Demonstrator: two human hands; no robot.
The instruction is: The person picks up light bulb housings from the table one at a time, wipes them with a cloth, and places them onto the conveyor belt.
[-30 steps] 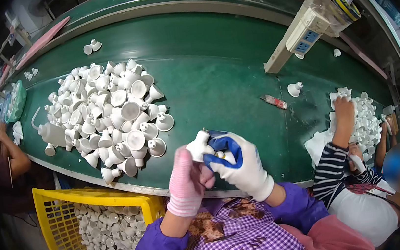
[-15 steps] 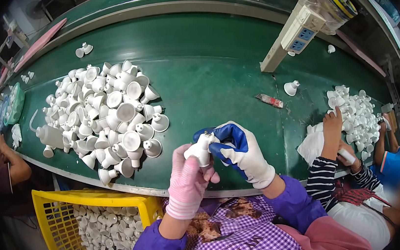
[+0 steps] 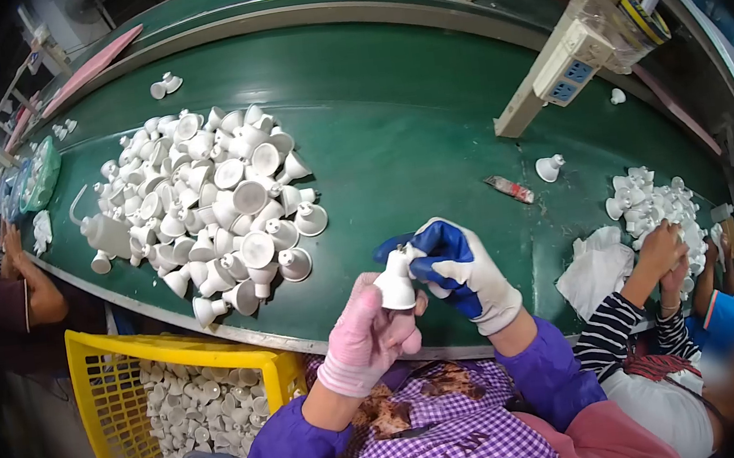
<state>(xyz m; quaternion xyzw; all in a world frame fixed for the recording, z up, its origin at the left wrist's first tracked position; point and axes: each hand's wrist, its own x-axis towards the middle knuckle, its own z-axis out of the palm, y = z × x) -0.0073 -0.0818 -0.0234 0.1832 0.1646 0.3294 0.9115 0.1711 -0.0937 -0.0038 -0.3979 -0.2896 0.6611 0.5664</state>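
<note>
My left hand (image 3: 368,333), in a pink striped glove, is closed around the wide end of a white spotlight bulb (image 3: 397,285). My right hand (image 3: 461,277), in a white glove with blue-coated fingers, pinches the bulb's narrow base end. The bulb is held with its base up and its wide rim down, above the near edge of the green belt (image 3: 396,162). To the left of my hands, a large heap of similar white bulbs (image 3: 237,198) lies on the belt.
A yellow crate (image 3: 88,405) full of bulbs stands below left. On the belt are a white squeeze bottle (image 3: 105,233), a red-and-white tube (image 3: 509,189) and a lone bulb (image 3: 549,168). A post with sockets (image 3: 569,79) rises beyond. A co-worker's hands (image 3: 660,254) are by another heap at right.
The bulb has turned more upright in my hands, its wide rim now facing down. My left fingers have shifted lower around it. The whole view has shifted slightly.
</note>
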